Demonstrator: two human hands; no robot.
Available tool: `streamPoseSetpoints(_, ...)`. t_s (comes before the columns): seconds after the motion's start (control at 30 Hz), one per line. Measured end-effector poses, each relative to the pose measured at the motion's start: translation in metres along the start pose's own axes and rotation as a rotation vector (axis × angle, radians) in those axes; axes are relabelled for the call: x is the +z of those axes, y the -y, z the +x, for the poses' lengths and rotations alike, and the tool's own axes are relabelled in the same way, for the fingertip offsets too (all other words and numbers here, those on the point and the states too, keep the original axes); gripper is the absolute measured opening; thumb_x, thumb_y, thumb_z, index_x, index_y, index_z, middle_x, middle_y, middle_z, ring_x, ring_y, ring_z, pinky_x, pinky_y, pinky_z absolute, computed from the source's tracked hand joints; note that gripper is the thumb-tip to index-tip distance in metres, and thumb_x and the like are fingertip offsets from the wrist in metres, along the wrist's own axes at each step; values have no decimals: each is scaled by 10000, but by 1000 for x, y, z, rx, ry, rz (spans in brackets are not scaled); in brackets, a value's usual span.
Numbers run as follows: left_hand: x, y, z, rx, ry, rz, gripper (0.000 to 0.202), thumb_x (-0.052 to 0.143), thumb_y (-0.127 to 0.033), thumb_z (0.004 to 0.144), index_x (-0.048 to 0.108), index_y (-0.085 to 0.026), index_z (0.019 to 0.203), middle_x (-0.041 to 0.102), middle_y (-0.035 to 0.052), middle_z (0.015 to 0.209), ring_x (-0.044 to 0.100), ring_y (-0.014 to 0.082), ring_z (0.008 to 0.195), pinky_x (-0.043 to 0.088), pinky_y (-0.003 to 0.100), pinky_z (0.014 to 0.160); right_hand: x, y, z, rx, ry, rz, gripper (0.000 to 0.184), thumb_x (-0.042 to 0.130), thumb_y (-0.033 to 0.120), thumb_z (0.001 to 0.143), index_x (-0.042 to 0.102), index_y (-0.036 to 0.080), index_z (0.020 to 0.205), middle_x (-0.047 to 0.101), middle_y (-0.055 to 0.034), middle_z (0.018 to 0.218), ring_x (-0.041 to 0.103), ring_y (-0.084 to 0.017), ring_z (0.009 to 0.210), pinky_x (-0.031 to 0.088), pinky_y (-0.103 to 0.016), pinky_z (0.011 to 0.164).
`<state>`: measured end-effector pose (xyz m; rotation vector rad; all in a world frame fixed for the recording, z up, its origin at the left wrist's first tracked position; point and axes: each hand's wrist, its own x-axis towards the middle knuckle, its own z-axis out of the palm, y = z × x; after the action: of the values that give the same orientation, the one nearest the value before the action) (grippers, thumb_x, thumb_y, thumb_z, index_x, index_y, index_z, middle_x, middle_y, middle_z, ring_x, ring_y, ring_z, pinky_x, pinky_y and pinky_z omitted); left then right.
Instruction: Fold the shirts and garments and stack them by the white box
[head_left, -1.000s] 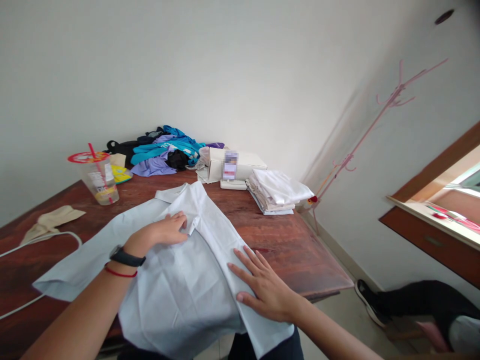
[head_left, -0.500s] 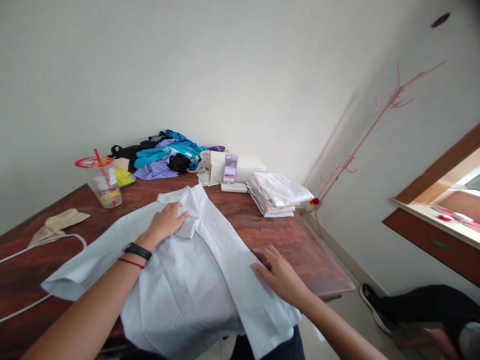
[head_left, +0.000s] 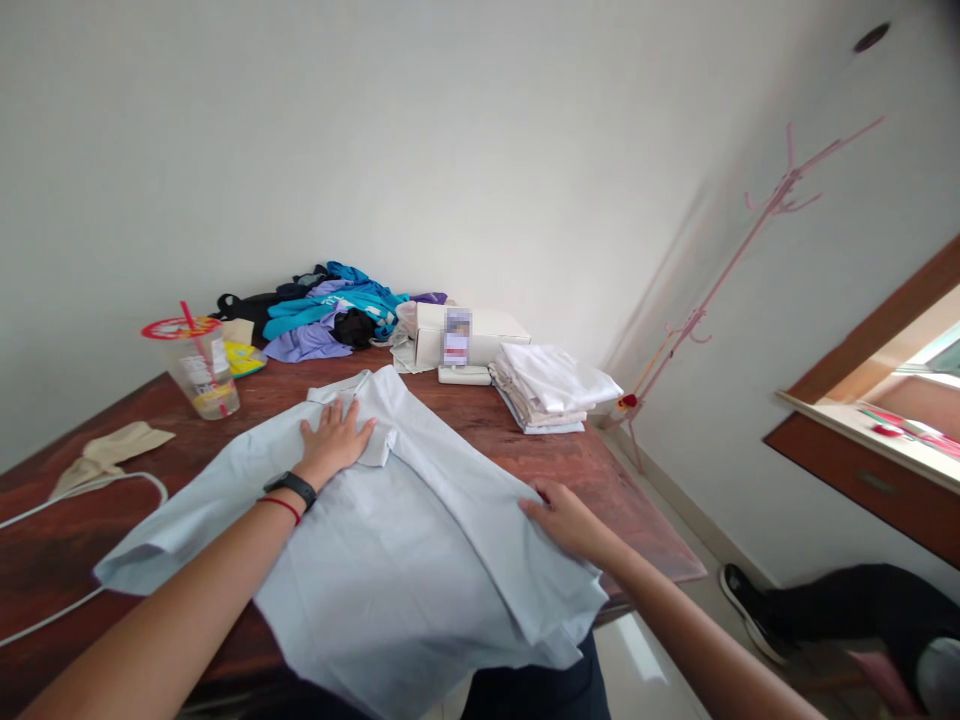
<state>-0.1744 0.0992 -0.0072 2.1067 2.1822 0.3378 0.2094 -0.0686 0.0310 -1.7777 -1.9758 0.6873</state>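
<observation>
While the left hand lies flat with fingers spread just below the collar, holding nothing, the right hand pinches the edge of the pale shirt between thumb and fingers. The shirt lies across the near part of the dark wooden table, its lower end hanging over the front edge, and the left forearm hides some of its middle.

On the left, a white cable loops out from beside the sleeve (it seems to run beneath the cloth), near a crumpled beige cloth. Behind these stands a plastic cup with a red straw, next to a yellow packet. Beyond the collar, a heap of blue, purple and black clothes sits against the wall, and a white box and a folded white stack bound the space to the right. Past the table's right end are a pink coat rack and another person's black-clad leg.
</observation>
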Motion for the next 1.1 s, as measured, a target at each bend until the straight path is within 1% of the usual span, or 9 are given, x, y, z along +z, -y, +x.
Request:
streamPoseSetpoints(0.2, -2, -3, 21, -92, -49, -33, 802, 216, -644, 967, 309, -156, 1596, 190, 207, 1669, 179, 428, 1522, 137, 770, 1117, -10, -20, 42, -42, -107, -52, 181, 565, 293, 910, 682, 155, 896, 740, -62, 879, 647, -205, 809, 409, -293, 710)
streamPoseSetpoints(0.33, -4, -2, 29, -107, -58, -37, 794, 224, -635, 968, 315, -152, 1591, 196, 213, 1666, 184, 435, 1518, 140, 764, 1122, -16, -33, 47, -23, -145, -73, 200, 572, 323, 921, 695, 166, 907, 734, -58, 854, 647, -198, 790, 418, -293, 711)
streamPoseSetpoints(0.47, -7, -3, 29, -104, -77, -49, 765, 202, -599, 989, 298, -138, 1591, 200, 227, 1661, 189, 426, 1516, 144, 758, 1129, -25, -37, 23, -5, -254, -171, 255, 531, 366, 960, 692, 169, 984, 687, -62, 883, 627, -204, 803, 452, -314, 748)
streamPoseSetpoints(0.53, -9, -4, 27, -103, -92, -59, 736, 185, -572, 1002, 297, -137, 1585, 200, 236, 1658, 197, 425, 1514, 160, 753, 1129, -29, -34, 1, -90, -265, -217, 294, 542, 404, 965, 685, 172, 1076, 663, -87, 1007, 622, -226, 922, 479, -345, 839)
streamPoseSetpoints(0.67, -12, -8, 19, -34, -220, -50, 652, 207, -503, 1028, 357, -137, 1546, 208, 233, 1652, 171, 444, 1514, 173, 737, 1134, -30, -31, -40, -349, -67, -284, 473, 654, 378, 909, 588, 247, 1359, 554, -111, 1353, 524, -268, 1246, 414, -430, 1087)
streamPoseSetpoints(0.77, -16, -22, 8, 157, -319, -2, 585, 271, -431, 1034, 413, -130, 1515, 203, 204, 1663, 127, 425, 1530, 140, 688, 1177, -27, -36, -52, -387, -28, -359, 466, 584, 252, 933, 573, 272, 1399, 513, -106, 1438, 492, -273, 1305, 402, -466, 1114)
streamPoseSetpoints(0.83, -20, -39, -5, 345, -250, 10, 557, 313, -393, 1029, 423, -149, 1518, 218, 166, 1669, 139, 390, 1539, 162, 632, 1204, -24, -41, -51, -393, -50, -401, 455, 537, 179, 933, 601, 264, 1375, 523, -108, 1442, 508, -270, 1291, 424, -470, 1096)
streamPoseSetpoints(1.0, -27, -98, -51, 932, 105, -39, 530, 377, -326, 1014, 413, -288, 1542, 268, 31, 1672, 189, 272, 1550, 163, 511, 1251, -23, -51, -40, -441, -163, -411, 385, 520, 116, 928, 680, 225, 1261, 624, -113, 1334, 580, -252, 1202, 481, -438, 1038)
streamPoseSetpoints(1.1, -24, -132, -67, 919, 313, -75, 536, 325, -452, 1045, 394, -307, 1557, 283, 24, 1665, 204, 261, 1548, 185, 489, 1248, -23, -58, -38, -451, -247, -333, 283, 487, 178, 985, 727, 214, 1131, 701, -102, 1183, 639, -232, 1100, 532, -402, 973)
